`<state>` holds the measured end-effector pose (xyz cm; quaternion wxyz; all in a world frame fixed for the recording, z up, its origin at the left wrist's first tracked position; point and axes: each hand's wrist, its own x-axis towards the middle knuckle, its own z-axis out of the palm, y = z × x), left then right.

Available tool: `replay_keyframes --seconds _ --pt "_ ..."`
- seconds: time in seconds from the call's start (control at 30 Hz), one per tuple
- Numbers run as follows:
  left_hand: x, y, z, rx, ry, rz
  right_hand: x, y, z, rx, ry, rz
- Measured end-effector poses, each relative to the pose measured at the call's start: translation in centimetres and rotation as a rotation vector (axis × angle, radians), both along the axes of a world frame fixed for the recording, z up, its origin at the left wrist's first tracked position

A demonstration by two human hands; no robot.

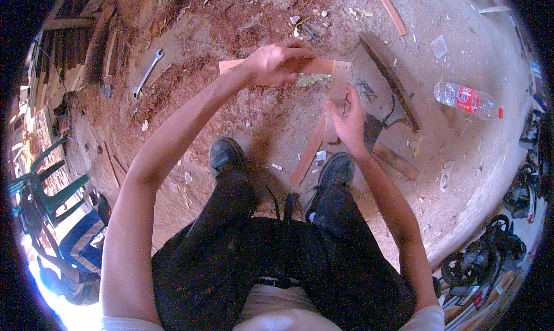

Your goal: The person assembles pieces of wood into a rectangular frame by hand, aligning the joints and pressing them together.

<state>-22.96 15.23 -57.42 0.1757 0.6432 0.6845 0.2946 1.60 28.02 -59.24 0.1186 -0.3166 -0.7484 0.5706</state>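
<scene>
- A long wooden strip [231, 66] is held up crosswise above the ground [271, 114], in front of the person's feet.
- A shorter wooden strip [341, 74] is joined or overlapped with its right end, so that a corner is formed; small dark dots are seen on the overlap.
- The long strip is covered near its middle by the left hand [280, 64], its fingers bent over the wood; how firmly it is gripped cannot be told from this angle.
- The shorter strip is held below the corner by the right hand [349, 118], the wood being pinched between thumb and fingers.
- A slanting wooden strip [310, 149] is seen from beside the right thumb down toward the lower left, its far end lying between the left shoe [226, 155] and the right shoe [336, 172].
- To the right of the corner, a dark wooden bar [392, 81] is laid aslant on the ground, and a flat wood piece [396, 161] is placed nearer the right forearm.
- Farther right, a clear plastic bottle [487, 106] with a red label and cap is left on its side.
- At the left, an open-ended wrench [148, 74] is laid on the reddish, littered soil.
</scene>
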Motion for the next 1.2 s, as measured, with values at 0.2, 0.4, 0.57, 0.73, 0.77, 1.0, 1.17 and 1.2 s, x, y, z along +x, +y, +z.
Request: replay_keyframes --seconds 0.2,0.4,0.57,0.73,0.77,1.0,1.17,1.2 --pt "0.0 -0.3 0.1 0.002 -0.057 -0.015 -0.4 -0.1 1.2 0.056 -0.023 0.021" --pt "0.2 -0.2 0.1 -0.067 -0.093 -0.010 -0.1 -0.3 0.2 0.117 0.031 0.014" --pt "0.2 -0.2 -0.1 -0.070 -0.066 -0.008 -0.2 -0.5 0.5 -0.009 0.069 0.011" --pt "0.2 -0.3 -0.5 -0.065 -0.061 -0.013 -0.2 -0.6 0.5 -0.107 0.069 -0.003" --pt "0.3 -0.3 -0.4 -0.085 -0.067 -0.009 -0.1 -0.6 0.5 -0.146 0.070 -0.012" --pt "0.4 -0.3 -0.8 -0.065 -0.066 -0.010 0.0 -0.5 0.1 -0.100 0.083 0.025" --pt "0.4 -0.3 -0.6 -0.051 -0.067 -0.023 0.0 -0.3 0.5 0.033 0.020 0.015" --pt "0.4 -0.2 -0.4 -0.069 -0.086 -0.021 0.1 -0.1 0.3 -0.009 0.015 -0.013"
